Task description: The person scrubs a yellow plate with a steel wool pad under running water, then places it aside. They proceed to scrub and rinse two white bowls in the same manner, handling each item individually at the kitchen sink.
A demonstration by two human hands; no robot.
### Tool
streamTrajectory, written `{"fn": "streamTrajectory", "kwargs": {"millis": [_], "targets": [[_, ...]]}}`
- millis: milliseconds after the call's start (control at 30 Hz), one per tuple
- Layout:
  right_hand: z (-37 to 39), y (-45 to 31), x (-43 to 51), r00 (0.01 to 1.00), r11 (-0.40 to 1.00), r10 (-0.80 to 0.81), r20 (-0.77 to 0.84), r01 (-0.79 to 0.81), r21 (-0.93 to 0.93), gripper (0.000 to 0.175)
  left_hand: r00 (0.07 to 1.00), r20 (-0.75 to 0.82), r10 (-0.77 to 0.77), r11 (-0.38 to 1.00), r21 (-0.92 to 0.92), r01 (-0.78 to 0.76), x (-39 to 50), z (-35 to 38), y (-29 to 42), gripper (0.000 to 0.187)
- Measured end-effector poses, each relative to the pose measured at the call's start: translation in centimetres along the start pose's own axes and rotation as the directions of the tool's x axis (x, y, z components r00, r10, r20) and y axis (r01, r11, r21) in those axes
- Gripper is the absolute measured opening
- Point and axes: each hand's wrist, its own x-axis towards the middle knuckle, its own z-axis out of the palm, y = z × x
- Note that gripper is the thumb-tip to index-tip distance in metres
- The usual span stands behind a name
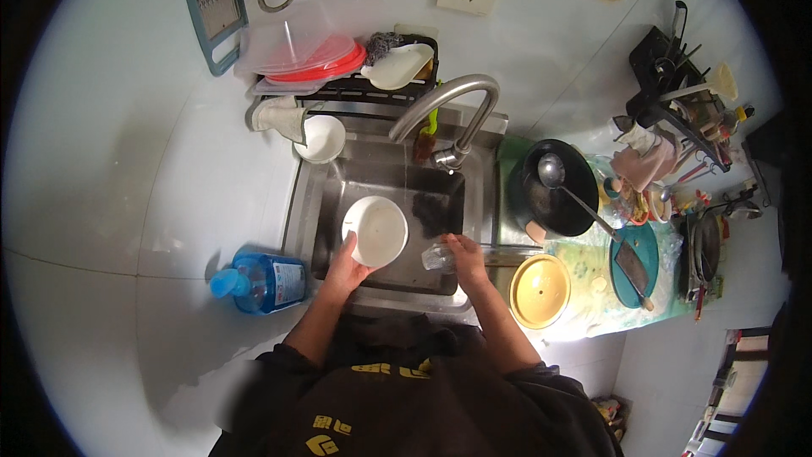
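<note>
My left hand (pixel 344 271) holds a white bowl (pixel 379 231) by its rim, thumb at the lip, above the stainless steel sink (pixel 390 278). The bowl tilts so that its inside faces me, and a small dark mark shows near its left edge. Over the sink's right side, my right hand (pixel 468 261) grips a crumpled piece of clear plastic (pixel 438 258), perhaps a bag or a clear container. The curved metal faucet (pixel 472 86) reaches over the basin. A thin line below its spout may be running water. Something dark lies in the basin behind my right hand.
A second white bowl (pixel 321 139) sits at the sink's back left corner. A blue pump bottle (pixel 269 282) stands left. To the right are a black pot (pixel 539 197) with a ladle, a yellow lid (pixel 540 292) and a teal board (pixel 625 247). A black rack (pixel 349 86) spans the back.
</note>
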Motion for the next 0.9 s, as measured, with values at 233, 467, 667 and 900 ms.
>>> {"fn": "streamTrajectory", "kwargs": {"millis": [233, 467, 667, 900], "targets": [[-1.3, 1.3, 0.4, 1.0, 0.993, 0.007, 0.015, -0.009, 0.116, 0.025, 0.995, 0.001, -0.102, 0.993, 0.06, 0.102, 1.1, 0.5, -2.1, 0.072], [-2.3, 1.8, 0.7, 0.995, 0.98, 0.079, -0.066, -0.065, 0.187, 0.024, 0.995, -0.091, -0.041, 0.989, 0.14, 0.054, 1.3, -0.5, -0.9, 0.077], [-2.0, 2.3, 1.2, 0.998, 0.982, 0.058, 0.016, -0.06, 0.177, 0.025, 0.995, -0.056, -0.087, 0.984, 0.154, 0.094, 0.6, 0.0, -1.6, 0.074], [-2.5, 2.4, 1.6, 0.992, 0.96, 0.12, -0.026, -0.11, 0.258, 0.025, 0.884, -0.362, 0.296, 0.908, 0.395, -0.142, 0.9, -0.8, 0.9, 0.061]]}}
